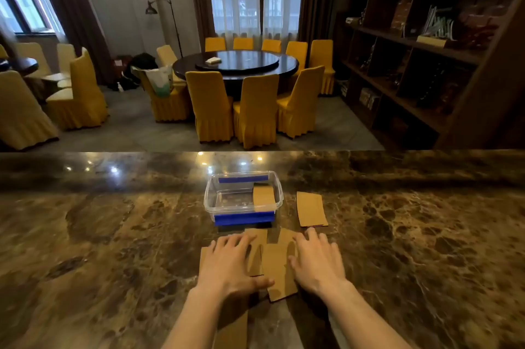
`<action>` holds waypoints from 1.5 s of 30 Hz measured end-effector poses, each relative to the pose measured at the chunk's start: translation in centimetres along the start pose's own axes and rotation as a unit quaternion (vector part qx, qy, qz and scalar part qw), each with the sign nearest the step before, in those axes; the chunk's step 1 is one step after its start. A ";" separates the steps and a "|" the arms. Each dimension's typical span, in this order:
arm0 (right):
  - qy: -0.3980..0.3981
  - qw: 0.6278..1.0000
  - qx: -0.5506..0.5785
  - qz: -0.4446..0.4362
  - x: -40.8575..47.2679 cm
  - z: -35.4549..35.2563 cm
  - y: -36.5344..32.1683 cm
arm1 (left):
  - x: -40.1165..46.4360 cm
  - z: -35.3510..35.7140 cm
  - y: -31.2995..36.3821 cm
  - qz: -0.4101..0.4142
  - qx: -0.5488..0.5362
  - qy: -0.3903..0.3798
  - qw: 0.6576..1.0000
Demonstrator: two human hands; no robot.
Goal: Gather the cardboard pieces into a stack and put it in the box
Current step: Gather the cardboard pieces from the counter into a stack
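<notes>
On the marble bench [113, 235] a clear box [243, 197] sits just beyond overlapping cardboard pieces [277, 269], their long sides running toward it. Left hand [230, 260] and right hand [318, 259] lie flat and open on them, gripping nothing. Light, stiff, slidy strips, I'd say, best pinched at their long edges.

One cardboard piece [263, 196] leans inside the box [218, 192]; another [311, 209] lies just right of it.

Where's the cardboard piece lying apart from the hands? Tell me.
In the head view, that cardboard piece lies flat on the marble counter, just right of the clear box.
</notes>
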State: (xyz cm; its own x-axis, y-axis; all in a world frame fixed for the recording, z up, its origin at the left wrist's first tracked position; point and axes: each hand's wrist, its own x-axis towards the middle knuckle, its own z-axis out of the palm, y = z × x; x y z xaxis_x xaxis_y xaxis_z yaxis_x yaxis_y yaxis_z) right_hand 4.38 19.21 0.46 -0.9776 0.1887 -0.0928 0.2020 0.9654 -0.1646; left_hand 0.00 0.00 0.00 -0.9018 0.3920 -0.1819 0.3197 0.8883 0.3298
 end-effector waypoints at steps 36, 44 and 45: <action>0.001 0.837 0.517 0.176 1.7 2.4 4.3 | 4.4 3.0 4.5 -0.097 -0.288 0.099 0.947; 0.036 0.821 0.512 0.250 2.0 2.5 5.8 | 5.2 5.7 8.7 -0.072 -0.032 0.081 0.994; 0.038 0.825 0.503 0.254 2.0 2.5 5.9 | 5.2 5.7 8.8 -0.080 -0.041 0.078 0.993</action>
State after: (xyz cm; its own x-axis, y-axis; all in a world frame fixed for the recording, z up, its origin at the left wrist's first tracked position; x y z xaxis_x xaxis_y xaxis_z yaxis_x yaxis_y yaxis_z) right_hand 3.75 24.87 -3.14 -0.7451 0.5707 -0.3451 0.4957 0.1276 -0.8591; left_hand -0.25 11.19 -3.33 -0.9754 0.1992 -0.0945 0.1491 0.9117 0.3828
